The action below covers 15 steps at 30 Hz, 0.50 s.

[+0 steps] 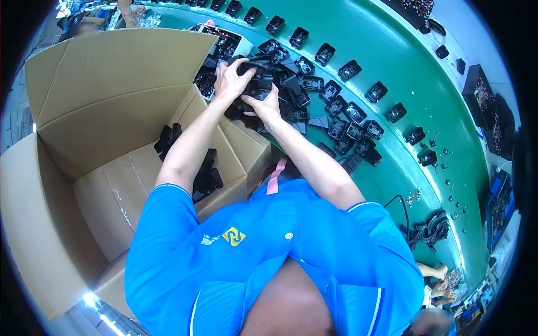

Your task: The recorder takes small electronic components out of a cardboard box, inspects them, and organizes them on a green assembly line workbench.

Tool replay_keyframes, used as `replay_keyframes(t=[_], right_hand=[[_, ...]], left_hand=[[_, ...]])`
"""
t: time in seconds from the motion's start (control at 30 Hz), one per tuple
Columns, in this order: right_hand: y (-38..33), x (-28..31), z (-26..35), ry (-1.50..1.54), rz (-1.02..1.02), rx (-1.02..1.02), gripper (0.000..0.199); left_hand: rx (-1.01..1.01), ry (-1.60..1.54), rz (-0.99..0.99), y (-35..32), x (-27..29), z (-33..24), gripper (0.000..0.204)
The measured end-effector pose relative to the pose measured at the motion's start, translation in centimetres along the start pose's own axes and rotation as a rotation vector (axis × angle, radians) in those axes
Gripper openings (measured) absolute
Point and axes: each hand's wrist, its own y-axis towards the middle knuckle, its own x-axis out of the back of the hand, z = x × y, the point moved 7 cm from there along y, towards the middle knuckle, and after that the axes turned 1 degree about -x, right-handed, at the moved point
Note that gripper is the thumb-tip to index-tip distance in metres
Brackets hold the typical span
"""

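Both hands are at the heap of black plastic housings (288, 89) on the green bench. My left hand (230, 81) curves over several dark housings at the heap's left side, its fingers bent around them. From the nearer side, my right hand (265, 105) grips the same cluster with thumb and fingers curled. The exact number of parts between the hands is hidden. Below my left forearm stands a large open cardboard box (101, 185), with several black housings (207, 176) lying along its right inner side.
Rows of black housings with open insides (350, 70) run along the green bench (403, 73). A white box of small parts (245, 46) stands behind the heap. Black chain-like parts (431, 228) lie at the right. Other people's hands (443, 280) show at the lower right.
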Motion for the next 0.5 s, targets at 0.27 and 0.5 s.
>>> replay_keyframes(t=[0.27,0.5], right_hand=[[-3.3,5.0,2.6,-0.033,-0.045,0.075,0.107],[-8.4,17.1,5.9,-0.538,-0.427,0.589,0.083]], left_hand=[[-0.201,-0.117,0.034,-0.3,1.1,-1.9,0.049],[-0.537,0.062,0.211,-6.2,-3.7,-12.4,0.045]])
